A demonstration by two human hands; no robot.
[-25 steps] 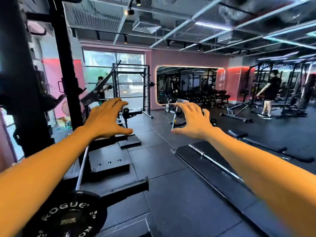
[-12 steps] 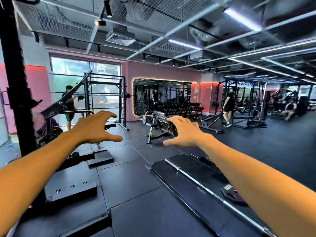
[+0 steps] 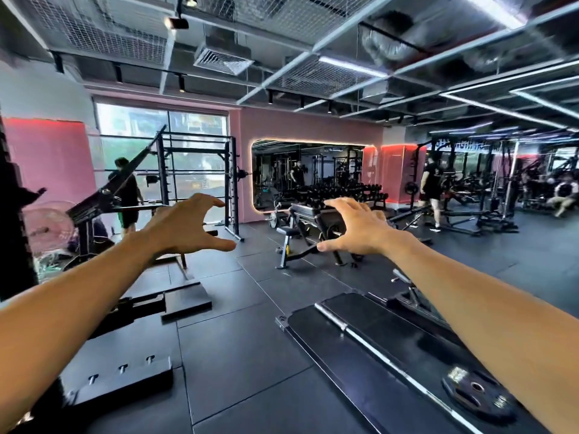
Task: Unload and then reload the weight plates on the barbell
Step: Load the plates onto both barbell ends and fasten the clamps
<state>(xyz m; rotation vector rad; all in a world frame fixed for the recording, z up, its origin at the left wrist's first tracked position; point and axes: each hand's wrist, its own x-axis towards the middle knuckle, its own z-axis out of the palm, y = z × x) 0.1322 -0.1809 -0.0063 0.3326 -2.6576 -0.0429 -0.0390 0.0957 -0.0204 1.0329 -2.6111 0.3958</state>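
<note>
Both my arms reach forward at chest height with nothing in them. My left hand has its fingers spread and loosely hooked, thumb pointing right. My right hand mirrors it, fingers spread, thumb pointing left. A black weight plate lies flat on the black lifting platform at the lower right, partly under my right forearm. A steel bar or strip runs diagonally along the platform. The loaded barbell is out of view.
The black rack upright and its base plate with pegs stand at the left. A bench sits straight ahead, dumbbell racks behind it. Other people stand by the window and at the far right. Dark rubber floor lies between.
My view has swung to the right and up: the Rogue plate on the barbell has left the frame and the plate on the platform has come in. Both hands stay raised and spread.
</note>
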